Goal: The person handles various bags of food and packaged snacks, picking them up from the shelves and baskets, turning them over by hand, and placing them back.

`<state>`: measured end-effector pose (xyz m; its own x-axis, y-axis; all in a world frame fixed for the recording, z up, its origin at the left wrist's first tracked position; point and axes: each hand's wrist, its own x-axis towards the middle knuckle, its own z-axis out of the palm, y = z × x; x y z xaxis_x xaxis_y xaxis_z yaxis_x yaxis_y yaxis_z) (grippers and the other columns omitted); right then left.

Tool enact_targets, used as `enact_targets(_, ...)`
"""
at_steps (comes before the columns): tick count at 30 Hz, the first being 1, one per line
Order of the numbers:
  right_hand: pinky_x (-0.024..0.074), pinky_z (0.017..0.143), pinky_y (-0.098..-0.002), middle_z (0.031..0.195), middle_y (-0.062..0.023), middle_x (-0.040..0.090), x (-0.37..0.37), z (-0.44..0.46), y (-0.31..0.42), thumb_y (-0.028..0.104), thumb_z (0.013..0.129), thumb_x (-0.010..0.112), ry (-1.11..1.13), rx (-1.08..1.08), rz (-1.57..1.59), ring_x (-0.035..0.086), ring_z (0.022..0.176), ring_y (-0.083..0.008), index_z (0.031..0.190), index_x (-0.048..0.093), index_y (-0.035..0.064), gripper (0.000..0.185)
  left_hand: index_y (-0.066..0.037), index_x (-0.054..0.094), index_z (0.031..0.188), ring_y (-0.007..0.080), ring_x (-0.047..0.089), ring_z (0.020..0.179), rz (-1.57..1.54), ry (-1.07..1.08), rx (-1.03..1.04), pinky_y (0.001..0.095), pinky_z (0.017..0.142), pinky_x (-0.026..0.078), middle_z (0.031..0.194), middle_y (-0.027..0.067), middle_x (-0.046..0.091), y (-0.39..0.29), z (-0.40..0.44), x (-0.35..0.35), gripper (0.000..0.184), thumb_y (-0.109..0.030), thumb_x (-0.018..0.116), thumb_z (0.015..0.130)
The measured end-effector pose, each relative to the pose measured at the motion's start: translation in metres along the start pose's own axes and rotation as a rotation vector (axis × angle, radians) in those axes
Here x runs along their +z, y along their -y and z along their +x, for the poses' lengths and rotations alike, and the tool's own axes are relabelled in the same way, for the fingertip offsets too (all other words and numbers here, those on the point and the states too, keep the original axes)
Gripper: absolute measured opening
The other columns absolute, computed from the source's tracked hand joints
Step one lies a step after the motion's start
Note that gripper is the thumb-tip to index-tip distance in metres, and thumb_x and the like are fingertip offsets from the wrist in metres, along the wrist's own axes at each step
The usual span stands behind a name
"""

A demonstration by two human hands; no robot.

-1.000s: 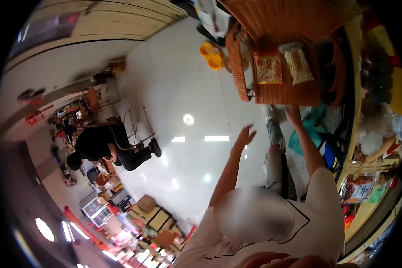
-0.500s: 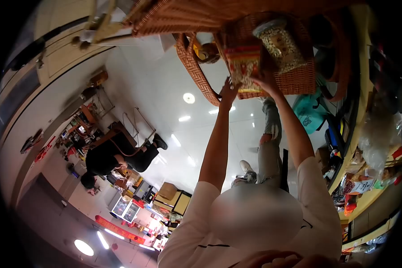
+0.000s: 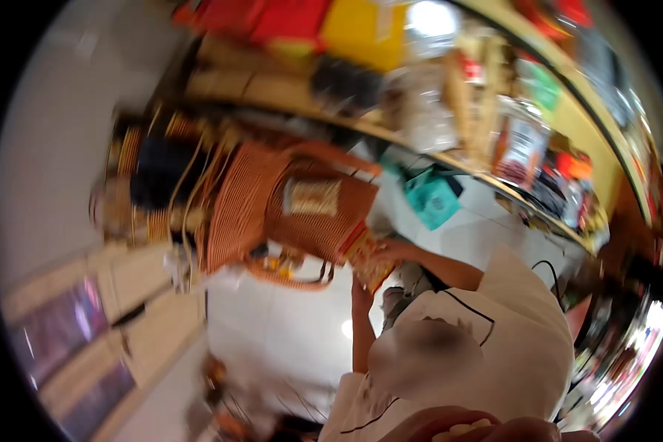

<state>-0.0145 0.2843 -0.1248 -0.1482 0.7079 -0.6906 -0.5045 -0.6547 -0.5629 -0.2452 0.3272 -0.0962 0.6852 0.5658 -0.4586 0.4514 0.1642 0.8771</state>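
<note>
Both hands are on a red and yellow printed bag (image 3: 362,252) with a clear section showing light-coloured pieces. My left hand (image 3: 362,289) grips its lower edge, while my right hand (image 3: 396,251) holds its near side. The bag is tilted at the front edge of a brown woven wicker chair (image 3: 283,221); whether it touches the seat I cannot tell. A clear packet (image 3: 313,197) of pale nuts or beans lies on that seat, apart from my hands. Motion blur hides the finer finger positions.
Beyond the chair runs a wooden shelf (image 3: 258,92) with red and yellow packages and several bagged goods. A teal bag (image 3: 431,200) is on the floor below it. Pale cabinets (image 3: 144,302) stand at the left. The chair's curved armrest (image 3: 287,278) sticks out near my left hand.
The view has swung toward the shelf, and the chair now appears further left. Both hands still hold the red and yellow bag, now nearer my body. The nut packet stays on the seat.
</note>
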Motion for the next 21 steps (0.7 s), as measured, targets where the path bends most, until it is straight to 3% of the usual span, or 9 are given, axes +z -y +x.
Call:
enact_targets(1, 0.0526, 0.077, -0.0287, 0.109, -0.0104, 0.065, 0.027, -0.057, 0.073, 0.041, 0.08, 0.074, -0.125, 0.179, -0.179, 0.063, 0.094, -0.0177, 0.138, 0.046, 0.0052, 0.073, -0.008, 0.031, 0.145, 0.0268, 0.046, 0.128, -0.566, 0.066, -0.146, 0.0401, 0.102, 0.044, 0.138, 0.0104, 0.046, -0.027, 0.01, 0.001, 0.061, -0.038, 0.053, 0.096)
enact_targets(2, 0.0521, 0.079, -0.0325, 0.116, -0.0126, 0.062, 0.022, -0.063, 0.06, 0.045, 0.077, 0.075, -0.145, 0.141, -0.24, 0.061, 0.1, -0.0205, 0.142, 0.039, 0.0056, 0.084, -0.007, 0.029, 0.145, 0.0266, 0.047, 0.128, -1.113, 0.148, -0.346, 0.04, 0.102, 0.044, 0.138, 0.0105, 0.047, -0.05, 0.023, 0.004, 0.064, -0.041, 0.053, 0.096)
enact_targets(5, 0.0466, 0.091, -0.0364, 0.124, -0.0126, 0.057, 0.025, -0.088, 0.038, 0.043, 0.082, 0.071, -0.186, -0.046, -0.363, 0.058, 0.108, -0.0228, 0.141, 0.04, 0.0048, 0.077, -0.008, 0.032, 0.144, 0.0268, 0.049, 0.125, -1.033, 0.269, -0.446, 0.0419, 0.101, 0.045, 0.14, 0.0105, 0.046, -0.06, 0.028, 0.003, 0.066, -0.047, 0.054, 0.094)
enact_targets(8, 0.0498, 0.083, -0.0343, 0.128, -0.0156, 0.056, 0.038, -0.123, 0.014, 0.044, 0.082, 0.069, -0.332, -0.287, -0.249, 0.057, 0.111, -0.0245, 0.134, 0.048, 0.0038, 0.069, -0.011, 0.035, 0.143, 0.0254, 0.05, 0.124, -1.002, 0.405, -0.354, 0.042, 0.101, 0.046, 0.139, 0.0096, 0.047, -0.097, 0.016, 0.011, 0.063, -0.044, 0.056, 0.094)
enact_targets(12, 0.0493, 0.085, -0.0357, 0.12, -0.0151, 0.061, 0.085, -0.223, 0.02, 0.041, 0.083, 0.069, -0.521, -0.352, -0.246, 0.058, 0.109, -0.0243, 0.133, 0.049, 0.0026, 0.067, -0.011, 0.038, 0.14, 0.0266, 0.051, 0.123, -0.79, 0.572, -0.339, 0.0427, 0.102, 0.045, 0.135, 0.0098, 0.05, -0.111, 0.013, 0.02, 0.058, -0.04, 0.057, 0.094)
enact_targets(14, 0.049, 0.086, -0.0341, 0.111, -0.0117, 0.064, 0.105, -0.243, -0.023, 0.038, 0.084, 0.07, -0.663, -0.467, -0.053, 0.061, 0.101, -0.0214, 0.129, 0.052, 0.0031, 0.06, -0.011, 0.039, 0.139, 0.0277, 0.053, 0.121, -0.743, 0.669, -0.353, 0.0435, 0.1, 0.047, 0.133, 0.0101, 0.053, -0.121, -0.005, 0.043, 0.055, -0.037, 0.057, 0.094)
enact_targets(16, 0.049, 0.087, -0.0333, 0.109, -0.0097, 0.064, 0.114, -0.267, -0.056, 0.036, 0.084, 0.072, -0.784, -0.548, 0.087, 0.06, 0.1, -0.0196, 0.127, 0.053, 0.0045, 0.057, -0.009, 0.047, 0.131, 0.025, 0.063, 0.106, -0.707, 0.748, -0.316, 0.0386, 0.082, 0.057, 0.124, 0.01, 0.059, -0.137, -0.032, 0.065, 0.042, -0.027, 0.057, 0.095)
enact_targets(19, 0.0481, 0.09, -0.034, 0.117, -0.0086, 0.061, 0.137, -0.309, -0.095, 0.031, 0.085, 0.072, -0.808, -0.605, 0.28, 0.058, 0.106, -0.0188, 0.131, 0.048, 0.0057, 0.057, -0.008, 0.045, 0.13, 0.0213, 0.066, 0.096, -0.606, 0.784, -0.377, 0.0344, 0.072, 0.058, 0.114, 0.0072, 0.062, -0.152, -0.074, 0.086, 0.044, -0.023, 0.061, 0.092)
enact_targets(21, 0.046, 0.095, -0.0335, 0.123, -0.0106, 0.059, 0.151, -0.336, -0.125, 0.029, 0.087, 0.071, -0.843, -0.713, 0.372, 0.057, 0.112, -0.0198, 0.135, 0.044, 0.0073, 0.059, -0.01, 0.042, 0.134, 0.0197, 0.062, 0.102, -0.429, 0.754, -0.21, 0.0348, 0.071, 0.057, 0.119, 0.0067, 0.059, -0.141, -0.096, 0.108, 0.053, -0.024, 0.067, 0.089)
